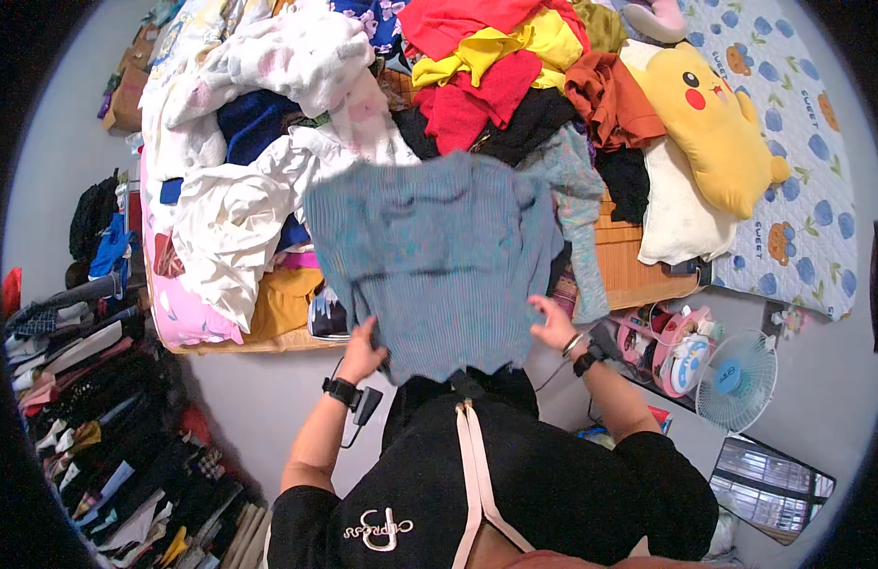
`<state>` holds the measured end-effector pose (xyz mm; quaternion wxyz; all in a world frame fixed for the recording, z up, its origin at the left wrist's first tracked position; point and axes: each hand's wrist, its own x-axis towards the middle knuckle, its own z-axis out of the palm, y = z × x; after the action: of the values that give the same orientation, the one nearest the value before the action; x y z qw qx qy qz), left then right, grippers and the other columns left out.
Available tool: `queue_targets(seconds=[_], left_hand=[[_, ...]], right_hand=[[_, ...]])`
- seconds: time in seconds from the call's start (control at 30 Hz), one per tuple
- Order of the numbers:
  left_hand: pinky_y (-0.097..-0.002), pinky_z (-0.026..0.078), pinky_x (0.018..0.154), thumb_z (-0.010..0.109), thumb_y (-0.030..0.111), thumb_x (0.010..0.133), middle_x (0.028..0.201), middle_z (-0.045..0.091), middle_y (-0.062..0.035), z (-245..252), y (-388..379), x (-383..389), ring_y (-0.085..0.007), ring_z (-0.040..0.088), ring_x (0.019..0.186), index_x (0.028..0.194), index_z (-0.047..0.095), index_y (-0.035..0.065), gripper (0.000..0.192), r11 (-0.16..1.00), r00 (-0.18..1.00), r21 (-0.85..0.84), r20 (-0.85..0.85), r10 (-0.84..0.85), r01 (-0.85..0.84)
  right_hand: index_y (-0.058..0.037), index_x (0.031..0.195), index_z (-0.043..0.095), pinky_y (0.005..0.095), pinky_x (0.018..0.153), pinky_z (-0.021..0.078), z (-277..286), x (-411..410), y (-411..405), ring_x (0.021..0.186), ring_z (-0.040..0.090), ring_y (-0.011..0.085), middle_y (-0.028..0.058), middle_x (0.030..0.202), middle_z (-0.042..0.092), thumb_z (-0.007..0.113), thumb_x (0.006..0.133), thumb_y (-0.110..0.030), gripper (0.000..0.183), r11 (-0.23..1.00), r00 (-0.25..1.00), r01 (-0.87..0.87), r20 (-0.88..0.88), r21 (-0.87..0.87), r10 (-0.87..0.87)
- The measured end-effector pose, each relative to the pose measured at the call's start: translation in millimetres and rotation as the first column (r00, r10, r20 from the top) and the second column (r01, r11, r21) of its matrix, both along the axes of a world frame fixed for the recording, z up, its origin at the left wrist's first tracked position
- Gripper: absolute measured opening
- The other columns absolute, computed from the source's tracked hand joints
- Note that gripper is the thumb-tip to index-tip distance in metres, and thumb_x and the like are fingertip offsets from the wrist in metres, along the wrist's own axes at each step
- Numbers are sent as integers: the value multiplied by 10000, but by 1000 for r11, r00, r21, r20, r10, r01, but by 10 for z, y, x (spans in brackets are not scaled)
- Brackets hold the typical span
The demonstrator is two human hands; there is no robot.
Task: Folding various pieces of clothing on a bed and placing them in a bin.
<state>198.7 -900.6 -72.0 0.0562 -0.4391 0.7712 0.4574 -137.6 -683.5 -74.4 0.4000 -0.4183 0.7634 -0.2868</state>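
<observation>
A blue-grey ribbed knit sweater (439, 284) is spread out in front of me, its scalloped hem towards my body and its far part slightly blurred. My left hand (363, 353) is at its lower left edge, thumb and fingers against the knit; whether they pinch it is unclear. On the opposite side, my right hand (555, 326) has its thumb and fingers apart beside the sweater's right edge. A mottled light-blue knit garment (581, 213) lies behind the sweater on the right, partly covered by it.
Heaped clothes cover the bed, including a white garment (233, 220), a red garment (474, 99) and a rust-coloured garment (613, 103). A yellow plush pillow (716, 135) lies right. An electric fan (736, 380) stands at lower right; piled clothes (126, 427) line the left.
</observation>
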Motion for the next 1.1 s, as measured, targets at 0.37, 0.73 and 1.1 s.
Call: queue_targets(seconds=[0.37,0.73,1.1], left_hand=[[-432,365,820,653,335,601,1173,277,-251,-7,-558,-1282,-434,357,1019,1179,299,44,738,989,991,-139,115,69,-53],[-429,410,671,589,240,570,840,533,-148,-556,-725,-1391,-303,444,877,744,609,65,248,906,922,-374,385,-43,198],[-383,407,587,520,17,539,678,539,-141,552,-1816,793,-297,525,678,621,509,18,82,938,810,-326,579,96,121]], right_hand=[[-10,1079,402,376,837,350,-215,-527,-1237,987,407,343,186,1090,416,604,592,-178,553,984,900,21,-425,-178,-96],[-68,617,475,358,591,398,-493,-763,-1568,694,506,275,109,661,511,629,572,-168,190,986,936,-154,-312,60,165],[-28,656,500,304,558,419,-17,-2136,-709,607,512,204,84,660,517,553,593,-55,87,987,904,111,-425,113,-53]])
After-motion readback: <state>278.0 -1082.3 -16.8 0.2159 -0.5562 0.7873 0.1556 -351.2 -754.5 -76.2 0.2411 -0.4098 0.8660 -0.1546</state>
